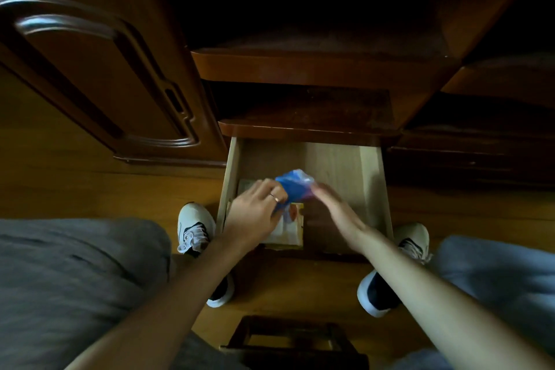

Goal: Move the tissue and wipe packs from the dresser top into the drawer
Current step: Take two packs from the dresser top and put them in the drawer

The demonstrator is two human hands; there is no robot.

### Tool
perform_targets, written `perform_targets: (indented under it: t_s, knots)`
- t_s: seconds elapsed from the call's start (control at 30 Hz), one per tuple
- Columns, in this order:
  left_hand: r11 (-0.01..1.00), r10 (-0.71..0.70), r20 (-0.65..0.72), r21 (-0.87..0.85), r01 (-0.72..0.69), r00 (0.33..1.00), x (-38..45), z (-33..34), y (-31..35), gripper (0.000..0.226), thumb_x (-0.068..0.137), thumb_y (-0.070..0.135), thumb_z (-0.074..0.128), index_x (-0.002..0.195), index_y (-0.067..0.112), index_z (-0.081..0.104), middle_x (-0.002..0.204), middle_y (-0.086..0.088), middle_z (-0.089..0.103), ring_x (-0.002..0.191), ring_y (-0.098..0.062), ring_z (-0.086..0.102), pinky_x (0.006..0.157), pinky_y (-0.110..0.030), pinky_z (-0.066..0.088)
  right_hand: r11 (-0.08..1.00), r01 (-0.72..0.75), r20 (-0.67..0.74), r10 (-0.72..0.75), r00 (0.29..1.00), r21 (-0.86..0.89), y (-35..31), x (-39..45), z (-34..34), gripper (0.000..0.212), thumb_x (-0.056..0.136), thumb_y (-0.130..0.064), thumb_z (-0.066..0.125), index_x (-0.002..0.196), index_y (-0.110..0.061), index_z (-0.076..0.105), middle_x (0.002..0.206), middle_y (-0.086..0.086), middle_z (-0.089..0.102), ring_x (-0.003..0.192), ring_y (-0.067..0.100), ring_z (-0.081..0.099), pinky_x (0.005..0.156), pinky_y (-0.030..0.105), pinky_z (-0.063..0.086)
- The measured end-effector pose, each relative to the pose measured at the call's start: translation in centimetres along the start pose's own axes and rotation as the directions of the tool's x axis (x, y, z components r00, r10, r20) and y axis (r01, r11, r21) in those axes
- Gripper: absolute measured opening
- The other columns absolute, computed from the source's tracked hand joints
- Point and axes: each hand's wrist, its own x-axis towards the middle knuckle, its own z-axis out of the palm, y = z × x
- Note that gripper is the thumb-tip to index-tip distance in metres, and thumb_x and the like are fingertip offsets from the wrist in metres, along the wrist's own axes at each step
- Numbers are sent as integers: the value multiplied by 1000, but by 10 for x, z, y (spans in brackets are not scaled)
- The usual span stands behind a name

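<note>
A pale wooden drawer [339, 159] stands pulled out from the dark dresser [309, 111]. Over its left half both hands hold a blue plastic pack [295, 185]. My left hand [255, 210], with a ring on it, grips the pack's left end. My right hand [333, 204] is blurred and touches its right end. Under the hands a white and yellow pack [289, 225] lies flat at the drawer's front left. Another pale pack [247, 185] peeks out behind my left hand.
A tall wooden cabinet door [99, 75] stands at the left. My two white sneakers [193, 228] [413, 239] rest on the wood floor on either side of the drawer. A dark wooden stool [291, 339] sits between my grey-clad knees.
</note>
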Motion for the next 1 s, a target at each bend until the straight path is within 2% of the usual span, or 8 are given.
perform_targets:
  t_s: [0.07, 0.17, 0.3, 0.4, 0.53, 0.67, 0.87, 1.0]
  knots:
    - [986, 163, 61, 31, -165, 985, 1, 11, 15, 26, 87, 24, 70, 110, 16, 63, 116, -6, 66, 105, -24, 64, 79, -38, 59, 964, -67, 24, 63, 998, 258, -1, 1, -3, 45, 85, -64, 71, 124, -41, 66, 121, -1, 73, 112, 23, 70, 89, 40, 60]
    - [967, 254, 131, -43, -250, 958, 0, 26, 29, 34, 92, 37, 63, 120, 17, 65, 125, -5, 67, 115, -22, 61, 96, -37, 51, 1000, 6, -337, 3, 942, 25, 5, 4, -20, 41, 93, -25, 74, 130, -31, 56, 122, 0, 68, 111, 19, 67, 80, 31, 58]
    - [999, -20, 166, 29, 16, 986, 0, 34, 13, 38, 96, 43, 60, 124, 18, 65, 124, -4, 67, 113, -21, 61, 94, -38, 50, 919, -80, -545, -156, 824, -385, 15, 4, -76, 41, 97, -22, 65, 136, -22, 54, 118, -4, 61, 105, 16, 61, 85, 35, 53]
    - [979, -192, 333, 132, 156, 923, -6, 44, -12, 36, 95, 35, 60, 126, 16, 64, 128, -6, 62, 119, -25, 57, 95, -39, 47, 725, -224, -411, -90, 907, -652, 26, 9, -98, 15, 104, -34, 51, 115, -33, 62, 108, -9, 65, 92, 12, 60, 64, 25, 42]
    - [945, -328, 476, 173, 279, 816, -22, 57, -30, 50, 93, 37, 63, 140, 22, 54, 139, -4, 54, 128, -25, 48, 101, -40, 40, 148, -153, -160, -40, 986, -977, 39, 28, -96, 27, 101, -25, 57, 128, -25, 58, 131, 7, 63, 122, 28, 57, 95, 42, 50]
    - [943, -333, 481, 188, 276, 811, -22, 59, -38, 65, 88, 46, 69, 145, 25, 46, 142, -2, 52, 131, -26, 47, 105, -43, 38, -442, -75, -58, -52, 997, -894, 57, 48, -90, 47, 93, -34, 67, 137, -19, 58, 150, 11, 50, 147, 34, 31, 123, 54, 16]
    - [937, -333, 525, 278, 212, 783, -21, 54, -47, 93, 75, 59, 78, 152, 26, 37, 145, -1, 49, 133, -26, 44, 106, -47, 37, -462, -90, -99, -5, 995, -882, 82, 61, -93, 52, 90, -44, 68, 136, -21, 59, 137, 3, 66, 148, 30, 35, 121, 62, -13]
    - [934, -327, 529, 309, 181, 784, -15, 51, -50, 86, 73, 58, 80, 144, 23, 48, 137, -2, 48, 128, -25, 43, 104, -43, 40, -360, -116, -137, 35, 990, -926, 75, 81, -76, 75, 97, -45, 57, 159, -17, 27, 147, 9, 59, 156, 33, 19, 114, 65, -21]
